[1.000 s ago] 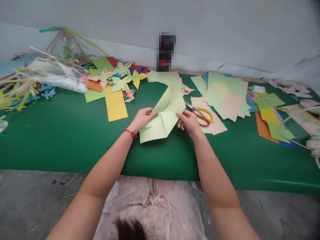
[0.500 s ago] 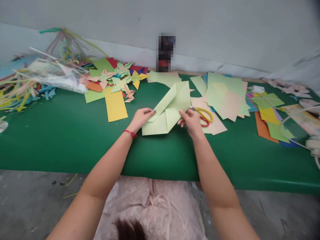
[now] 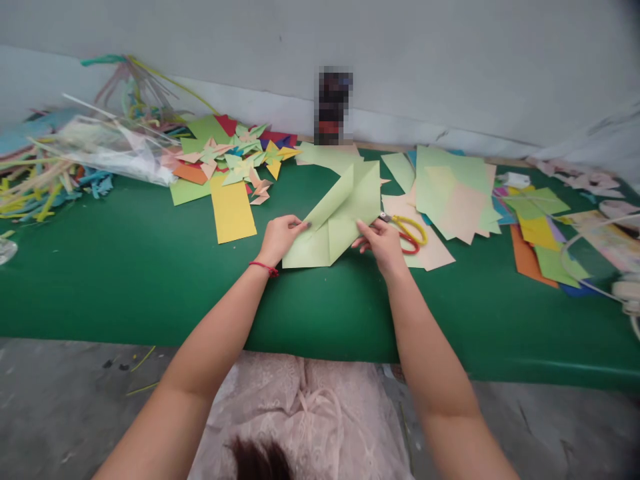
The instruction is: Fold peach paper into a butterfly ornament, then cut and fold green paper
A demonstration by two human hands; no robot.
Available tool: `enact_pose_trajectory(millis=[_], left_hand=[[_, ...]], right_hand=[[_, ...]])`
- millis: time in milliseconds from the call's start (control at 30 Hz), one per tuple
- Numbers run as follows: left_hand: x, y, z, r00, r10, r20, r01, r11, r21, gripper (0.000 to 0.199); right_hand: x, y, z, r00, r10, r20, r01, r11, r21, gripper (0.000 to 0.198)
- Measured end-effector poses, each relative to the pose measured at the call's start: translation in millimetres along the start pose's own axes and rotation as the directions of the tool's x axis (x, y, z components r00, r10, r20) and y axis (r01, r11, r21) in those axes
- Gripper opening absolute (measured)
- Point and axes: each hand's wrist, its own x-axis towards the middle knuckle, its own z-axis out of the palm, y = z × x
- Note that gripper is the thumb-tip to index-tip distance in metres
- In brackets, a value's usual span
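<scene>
Between my hands, over the green table (image 3: 320, 313), is a pale green sheet of paper (image 3: 345, 223) with creases and a flap folded over its upper left side. My left hand (image 3: 281, 239) pinches the left edge of the sheet between thumb and fingers. At the right edge my right hand (image 3: 381, 243) grips it, thumb on top and the other fingers curled below. Just beyond my right hand lie scissors (image 3: 410, 230) with one yellow and one red handle, their blades partly hidden.
Folded paper pieces (image 3: 240, 157) and a yellow sheet (image 3: 233, 212) lie at left, beside a plastic bag and coloured strips (image 3: 45, 177). Loose pale sheets (image 3: 450, 193) and a coloured paper pile (image 3: 540, 230) are at right, near a white cable (image 3: 575, 243). A blurred-out object (image 3: 333, 107) stands behind.
The folded flap on the green sheet has opened slightly and shifted on its left side. Both hands keep hold of the paper and have barely moved.
</scene>
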Motion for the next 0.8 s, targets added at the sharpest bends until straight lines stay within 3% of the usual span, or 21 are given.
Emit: enact_pose_trajectory(millis=[367,600,700,800], left_hand=[[1,-3,0,0.997,0.068,-0.032,-0.067,0.997,0.034,0.024],[-3,-1,-2,0.984,0.131,-0.125,-0.117,0.987,0.111,0.028],[-5,5,-4,0.965,0.181,-0.188,-0.153,0.976,0.152,0.032],[-10,13,-1,0.93,0.308,-0.202,-0.269,0.943,0.198,0.035]], right_hand=[[3,3,-4,0.999,0.007,-0.04,-0.007,1.0,0.01,0.033],[1,1,-4,0.999,0.026,-0.044,-0.026,1.0,-0.002,0.029],[0,0,-1,0.998,0.044,-0.044,-0.043,0.999,0.021,0.031],[-1,0,3,0.996,0.07,-0.056,-0.067,0.996,0.058,0.034]])
